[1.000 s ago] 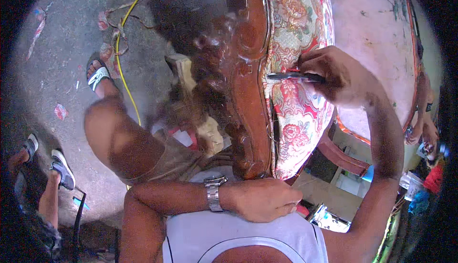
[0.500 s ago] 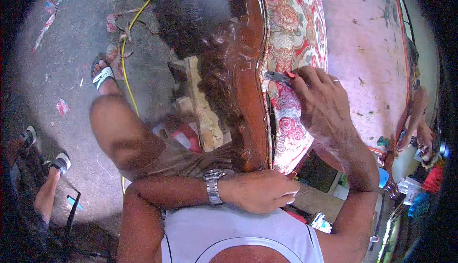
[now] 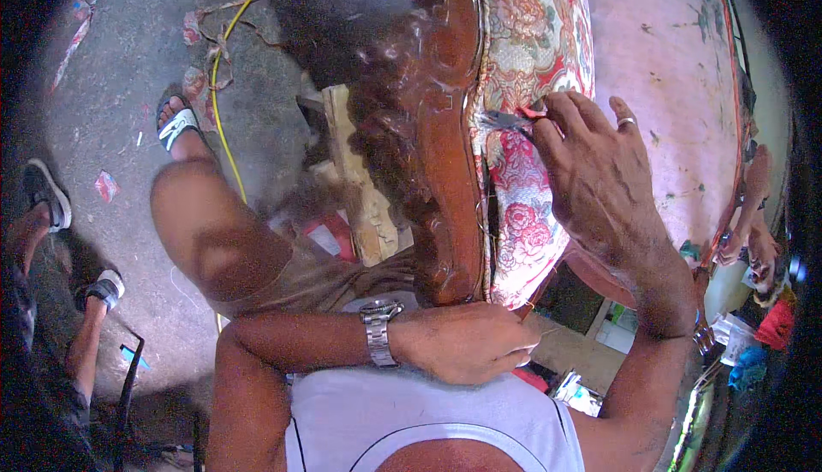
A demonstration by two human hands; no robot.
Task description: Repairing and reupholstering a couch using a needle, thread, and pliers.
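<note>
My right hand [image 3: 599,160] is closed round a pair of pliers [image 3: 507,119] with grey jaws and red on the handle. Its jaws touch the floral fabric [image 3: 522,224] beside the carved brown wooden frame [image 3: 454,172]. A dark gap shows along the seam just below them. My left hand [image 3: 467,344], with a steel watch on the wrist, lies across the near end of the upholstered piece. Its fingers are curled together by the fabric's lower corner. A fine thread-like line shows near the fingertips, but what they hold is hidden.
Left of the frame stand rough wood pieces [image 3: 355,172]. A yellow cable [image 3: 224,112] crosses the grey floor, with fabric scraps nearby. Another person's feet [image 3: 51,196] are at the far left. A pale pink stained surface [image 3: 659,87] lies right; another person's hands [image 3: 758,241] are beyond it.
My right hand has shifted slightly up and right, its fingers more spread, with the pliers' jaws still at the seam. My left hand barely moves. At the far left, the other person's foot has stepped.
</note>
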